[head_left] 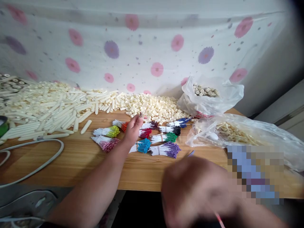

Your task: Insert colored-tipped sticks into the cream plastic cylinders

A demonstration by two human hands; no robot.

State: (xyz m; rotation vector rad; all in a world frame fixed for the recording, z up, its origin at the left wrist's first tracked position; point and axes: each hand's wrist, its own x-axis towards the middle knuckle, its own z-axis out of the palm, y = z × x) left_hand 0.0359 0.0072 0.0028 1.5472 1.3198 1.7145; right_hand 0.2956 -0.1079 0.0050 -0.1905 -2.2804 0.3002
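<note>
My left hand (133, 129) reaches over the table with thumb and fingers pinched together, at the front of a heap of small cream plastic pieces (154, 106). A small, dark-marked thing shows at its fingertips, too small to name. Below and around that hand lie bundles of thin white sticks with coloured ends, among them a yellow bundle (106, 131), a pink bundle (104, 143), a light blue bundle (142, 145) and a purple bundle (165, 149). My right hand (190, 186), close to the camera, is smeared by motion. A thin reddish stick (219, 219) shows beneath it.
Cream plastic tubes (59, 112) are heaped at left and back. A white cable (57, 158) loops at the front left. An open plastic bag (209, 98) of pieces and a clear bag (239, 133) of cream parts lie right. A flowered curtain (142, 47) hangs behind.
</note>
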